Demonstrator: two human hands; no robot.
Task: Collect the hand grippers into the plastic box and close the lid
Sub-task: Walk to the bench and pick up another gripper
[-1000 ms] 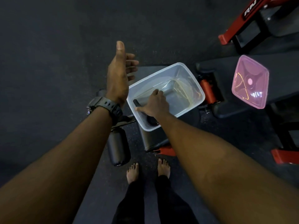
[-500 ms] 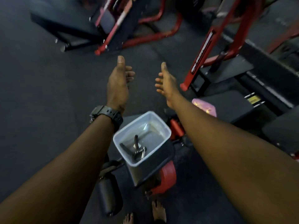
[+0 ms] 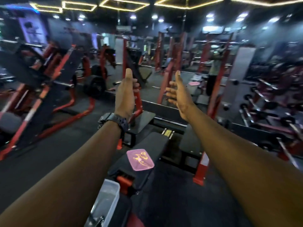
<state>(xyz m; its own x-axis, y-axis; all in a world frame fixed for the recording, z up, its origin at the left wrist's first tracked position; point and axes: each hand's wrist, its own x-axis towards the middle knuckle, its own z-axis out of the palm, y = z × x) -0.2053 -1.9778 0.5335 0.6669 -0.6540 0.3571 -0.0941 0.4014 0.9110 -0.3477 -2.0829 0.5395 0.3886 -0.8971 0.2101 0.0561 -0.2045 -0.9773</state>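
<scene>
Head view looks out across a gym, with both arms stretched forward and raised above the equipment. Left hand (image 3: pixel 125 95) is held edge-on, thumb uppermost, its fingers (image 3: pixel 136 87) loosely curled and apart from one another, holding nothing. A dark watch (image 3: pixel 114 120) sits on that wrist. Right hand (image 3: pixel 179 94) is also empty, palm turned inward toward the left hand, fingers (image 3: pixel 170 93) spread and relaxed. The two hands are near each other but not touching.

Low in the frame, the clear plastic box (image 3: pixel 107 205) stands uncovered at the near end of a black padded counter (image 3: pixel 147 145), partly hidden behind the left forearm. A dark metal shape shows at its bottom corner; whether that is a hand gripper cannot be told from this angle. The pink lid (image 3: pixel 140 159) lies flat on the counter further along, apart from the box, with an orange clasp (image 3: pixel 123 181) between them.

Red and black weight machines (image 3: pixel 49 82) fill the left side, a rack of dumbbells (image 3: pixel 262 105) lines the right, and yellow hexagonal lights (image 3: pixel 124 4) run along the ceiling.
</scene>
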